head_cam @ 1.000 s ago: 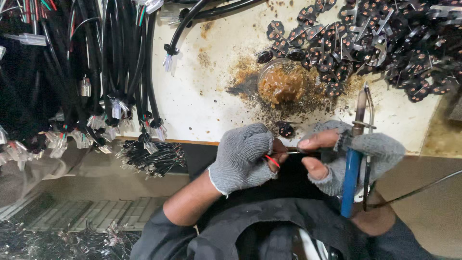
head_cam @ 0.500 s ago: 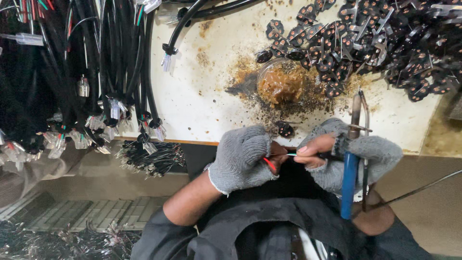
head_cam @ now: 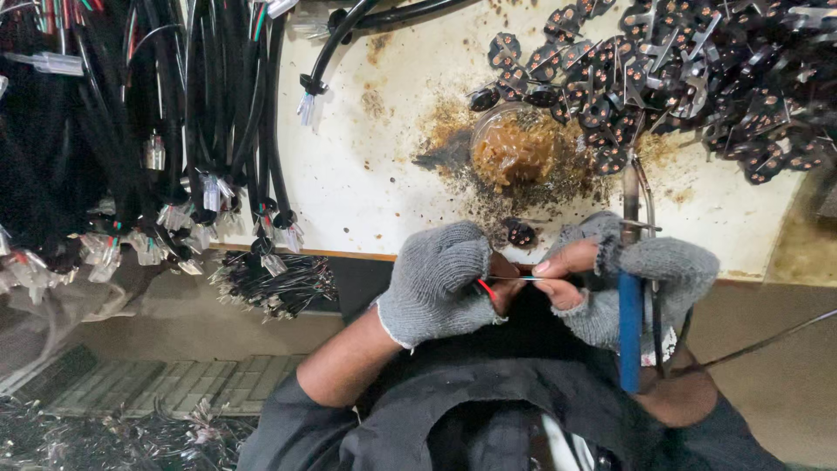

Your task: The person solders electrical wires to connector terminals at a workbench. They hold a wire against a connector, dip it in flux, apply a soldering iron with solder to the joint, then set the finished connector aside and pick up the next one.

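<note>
Thin wires (head_cam: 510,278), one red, span between both hands as half a second ago, little changed. Left hand (head_cam: 436,283) in a grey knit glove stays fisted on their left end. Right hand (head_cam: 610,279), fingertips bare, pinches the right end, blue-handled soldering iron (head_cam: 629,323) still tucked in its grip.

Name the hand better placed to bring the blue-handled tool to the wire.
Probably the right hand: it holds the blue-handled tool, while the left hand pinches the thin wire.
</note>
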